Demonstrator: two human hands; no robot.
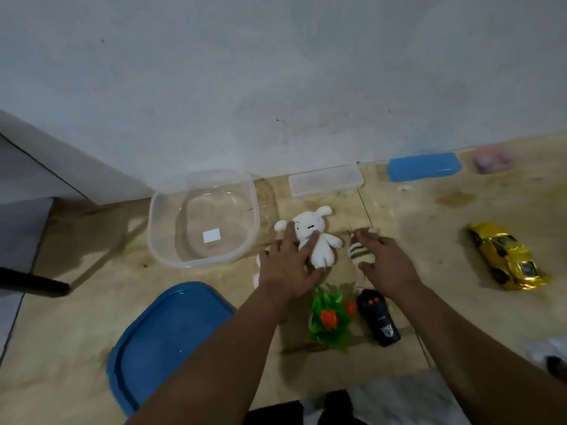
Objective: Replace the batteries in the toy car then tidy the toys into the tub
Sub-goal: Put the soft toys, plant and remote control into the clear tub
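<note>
A clear plastic tub stands on the floor near the wall with nothing but a white label inside. Right of it lies a white plush dog. My left hand hovers over the plush with fingers spread, its fingertips touching the toy. My right hand reaches with relaxed fingers over a striped plush toy, which it mostly hides. A gold toy car sits far right. A black remote control and a green plastic plant with orange fruits lie below my hands.
A blue tub lid lies at lower left. By the wall sit a clear flat box, a blue flat box and a blurred pink item. A black pole juts in from the left.
</note>
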